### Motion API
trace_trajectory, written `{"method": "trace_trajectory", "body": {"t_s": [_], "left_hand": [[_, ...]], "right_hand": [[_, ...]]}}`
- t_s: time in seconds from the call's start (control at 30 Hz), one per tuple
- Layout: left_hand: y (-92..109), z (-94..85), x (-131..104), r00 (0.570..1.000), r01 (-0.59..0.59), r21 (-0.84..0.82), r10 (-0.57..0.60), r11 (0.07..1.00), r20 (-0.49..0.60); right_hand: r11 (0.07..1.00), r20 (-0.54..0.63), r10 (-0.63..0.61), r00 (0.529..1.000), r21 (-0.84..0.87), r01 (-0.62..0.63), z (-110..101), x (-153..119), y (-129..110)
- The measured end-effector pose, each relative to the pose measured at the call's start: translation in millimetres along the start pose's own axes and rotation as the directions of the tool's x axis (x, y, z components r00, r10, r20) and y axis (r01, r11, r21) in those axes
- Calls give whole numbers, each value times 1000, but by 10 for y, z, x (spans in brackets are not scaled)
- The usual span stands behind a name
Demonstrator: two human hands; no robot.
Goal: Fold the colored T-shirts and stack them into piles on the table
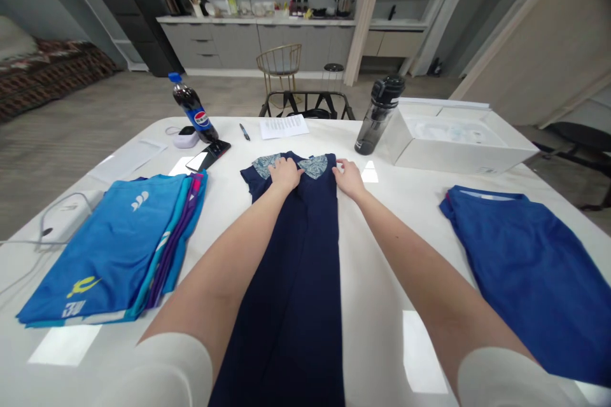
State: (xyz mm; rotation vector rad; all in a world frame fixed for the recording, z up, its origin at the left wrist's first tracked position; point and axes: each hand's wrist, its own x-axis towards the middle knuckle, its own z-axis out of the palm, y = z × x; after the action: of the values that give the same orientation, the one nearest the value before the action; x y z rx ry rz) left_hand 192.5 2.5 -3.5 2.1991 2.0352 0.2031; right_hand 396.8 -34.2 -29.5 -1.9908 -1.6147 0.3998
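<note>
A navy short-sleeved shirt [305, 280] with pale patterned shoulder panels lies lengthwise on the white table [377, 254]. Its right side makes a straight edge, while a sleeve sticks out at the upper left. My left hand [285, 175] rests on the shirt near the collar, thumb and fingers apart. At the shirt's upper right corner, my right hand [350, 179] pinches the edge of the fabric between thumb and fingers. The lower end of the shirt runs out of view at the bottom.
Left is a stack of folded blue and purple shirts [119, 235]; right, a folded blue shirt [529, 261]. Farther back are a cola bottle [193, 108], phone [210, 156], pen [244, 131], printed sheet [284, 126], dark water bottle [379, 116] and white box [449, 149]. A power strip [67, 219] trails cables.
</note>
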Motion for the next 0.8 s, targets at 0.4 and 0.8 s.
{"method": "trace_trajectory", "body": {"t_s": [0.4, 0.8], "left_hand": [[-212, -110, 184, 986, -145, -172, 128, 974, -105], [-1363, -121, 73, 978, 208, 47, -207, 977, -41]], "right_hand": [[985, 50, -118, 992, -123, 123, 90, 819, 16], [882, 241, -443, 863, -58, 469, 573, 676, -1030]]}}
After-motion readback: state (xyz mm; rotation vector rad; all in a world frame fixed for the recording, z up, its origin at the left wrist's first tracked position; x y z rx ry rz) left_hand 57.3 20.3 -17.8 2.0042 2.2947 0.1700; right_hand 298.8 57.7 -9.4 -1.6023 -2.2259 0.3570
